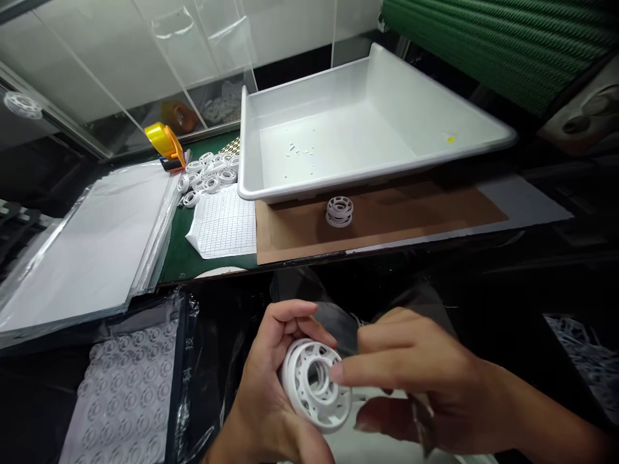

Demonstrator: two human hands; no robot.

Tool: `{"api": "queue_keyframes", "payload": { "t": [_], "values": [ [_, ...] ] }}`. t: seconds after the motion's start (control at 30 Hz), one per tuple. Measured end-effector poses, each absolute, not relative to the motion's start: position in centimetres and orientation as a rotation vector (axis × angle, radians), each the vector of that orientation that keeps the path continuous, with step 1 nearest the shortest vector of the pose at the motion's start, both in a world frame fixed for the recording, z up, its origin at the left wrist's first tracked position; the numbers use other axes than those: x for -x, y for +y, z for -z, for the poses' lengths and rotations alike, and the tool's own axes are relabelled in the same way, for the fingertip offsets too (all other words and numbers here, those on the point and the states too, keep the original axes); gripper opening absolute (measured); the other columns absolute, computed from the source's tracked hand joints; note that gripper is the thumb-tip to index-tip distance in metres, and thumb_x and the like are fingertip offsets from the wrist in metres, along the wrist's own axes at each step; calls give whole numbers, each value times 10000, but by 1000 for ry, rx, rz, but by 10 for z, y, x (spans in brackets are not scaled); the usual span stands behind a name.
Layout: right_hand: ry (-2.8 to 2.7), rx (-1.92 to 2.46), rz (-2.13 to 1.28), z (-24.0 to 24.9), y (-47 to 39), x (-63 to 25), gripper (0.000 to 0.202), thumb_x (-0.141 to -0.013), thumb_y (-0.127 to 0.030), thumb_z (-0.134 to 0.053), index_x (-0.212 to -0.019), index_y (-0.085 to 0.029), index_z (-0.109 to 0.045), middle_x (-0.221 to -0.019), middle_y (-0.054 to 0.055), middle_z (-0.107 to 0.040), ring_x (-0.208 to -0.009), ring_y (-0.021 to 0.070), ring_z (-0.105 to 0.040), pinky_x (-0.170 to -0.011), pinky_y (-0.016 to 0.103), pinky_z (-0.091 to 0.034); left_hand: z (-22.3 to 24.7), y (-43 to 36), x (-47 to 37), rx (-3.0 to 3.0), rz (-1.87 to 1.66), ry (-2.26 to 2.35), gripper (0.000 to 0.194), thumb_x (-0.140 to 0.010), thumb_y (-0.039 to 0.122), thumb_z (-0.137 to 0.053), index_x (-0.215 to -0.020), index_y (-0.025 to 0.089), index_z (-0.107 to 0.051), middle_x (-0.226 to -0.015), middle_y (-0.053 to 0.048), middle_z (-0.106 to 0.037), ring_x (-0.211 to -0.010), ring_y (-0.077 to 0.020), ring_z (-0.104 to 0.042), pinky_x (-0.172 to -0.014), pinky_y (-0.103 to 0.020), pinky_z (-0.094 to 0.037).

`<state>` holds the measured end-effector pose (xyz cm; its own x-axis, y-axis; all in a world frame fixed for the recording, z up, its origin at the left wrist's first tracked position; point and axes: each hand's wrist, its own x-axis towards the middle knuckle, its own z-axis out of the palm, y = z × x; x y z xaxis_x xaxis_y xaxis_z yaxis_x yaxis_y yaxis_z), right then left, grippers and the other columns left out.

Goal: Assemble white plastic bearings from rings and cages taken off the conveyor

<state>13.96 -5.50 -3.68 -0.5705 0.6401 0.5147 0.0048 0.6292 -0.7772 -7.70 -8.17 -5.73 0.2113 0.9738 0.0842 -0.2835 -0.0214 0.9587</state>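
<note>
Fingers of the left hand (265,390) curl firmly round a white plastic openwork ring (309,396) at the bottom centre of the frame. The right hand (416,370), half curled, extends its index finger to the ring's central hole; a slim metal tool (423,422) shows beneath its other fingers, apparently gripped, though partly hidden.

The work looks under way: this ring is being handled, and a small stack of white rings (339,211) stands at centre on brown cardboard (294,229). A loose heap of white rings (213,174) lies upper left on the green surface (171,261), seemingly unpacked. How many are finished, I cannot tell.

At lower left, a dark crate (180,367) holds neat rows of pale rings (118,386), which suggests much is already packed. At upper centre, a large white plastic tray (345,122) contains only small white crumbs (293,148) and a yellow fleck (451,139). Thin whitish scraps (583,361) gather at the lower right edge; their container is too dark to make out.
</note>
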Motion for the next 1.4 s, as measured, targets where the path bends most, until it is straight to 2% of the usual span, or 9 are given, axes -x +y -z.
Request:
{"api": "queue_keyframes", "payload": {
  "t": [0.13,0.3,0.4,0.47,0.6,0.77,1.0,1.23,1.4],
  "values": [
    [-2068,450,-952,35,-51,-132,426,-1238,-393,-433,-1103,-119,-729,-718,13,-643,-571,112,-581,-563,259,-384,63,-75,72,-964,-1168,746,969,-398,646,-983,-1262,274,-749,-983,-51,-761,-791,-158,-722,-734,-170,-598],
    [-2037,551,-806,19,-16,-154,265,-1189,-394,-591,-1121,-176,-726,-827,20,-756,-643,122,-705,-642,200,-507,53,-54,78,-938,-1256,848,887,-275,586,-1009,-1098,307,-831,-929,-17,-789,-786,-133,-723,-738,-120,-572],
    [-2133,969,-397,23,33,-174,135,-1083,-292,-745,-1164,-190,-783,-1042,63,-804,-769,207,-770,-658,237,-550,46,-49,89,-967,-1353,868,872,-356,711,-943,-1112,291,-826,-884,-17,-768,-706,-124,-703,-655,-137,-576],
    [-2160,1364,-280,35,70,-181,142,-983,-228,-822,-1121,-200,-822,-1009,57,-809,-784,258,-773,-656,267,-558,46,-49,94,-973,-1398,841,896,-444,820,-840,-1159,282,-805,-881,-25,-756,-686,-138,-710,-630,-172,-594],
    [-2174,1638,-286,62,120,-182,152,-990,-191,-802,-1138,-172,-832,-1081,122,-797,-965,358,-766,-788,362,-590,47,-51,95,-932,-1512,775,921,-480,900,-749,-1139,259,-800,-826,-27,-743,-581,-151,-696,-522,-213,-594],
    [-2210,1776,-346,69,126,-178,181,-1058,-330,-719,-1180,-231,-809,-1110,105,-790,-920,351,-754,-731,392,-577,44,-52,95,-864,-1559,789,902,-512,895,-769,-1142,251,-788,-796,-20,-740,-534,-154,-689,-470,-219,-579],
    [-2278,1958,-345,59,112,-167,269,-1006,-437,-757,-1209,-271,-819,-1011,66,-799,-854,322,-741,-695,355,-531,37,-54,92,-855,-1546,737,874,-547,858,-804,-1191,268,-773,-826,-17,-740,-562,-153,-692,-494,-229,-597],
    [-2324,2002,-323,56,107,-163,335,-1001,-442,-730,-1264,-258,-827,-1129,92,-795,-1028,371,-750,-773,358,-532,38,-58,92,-860,-1513,639,828,-600,769,-867,-1273,302,-747,-897,-4,-754,-622,-141,-734,-550,-198,-608],
    [-2297,1873,-272,57,102,-168,257,-955,-368,-754,-1161,-253,-857,-1055,75,-807,-982,364,-766,-736,343,-544,33,-57,90,-839,-1521,640,673,-717,728,-854,-1233,303,-774,-931,-13,-759,-590,-154,-734,-513,-227,-615]
  ]
}}
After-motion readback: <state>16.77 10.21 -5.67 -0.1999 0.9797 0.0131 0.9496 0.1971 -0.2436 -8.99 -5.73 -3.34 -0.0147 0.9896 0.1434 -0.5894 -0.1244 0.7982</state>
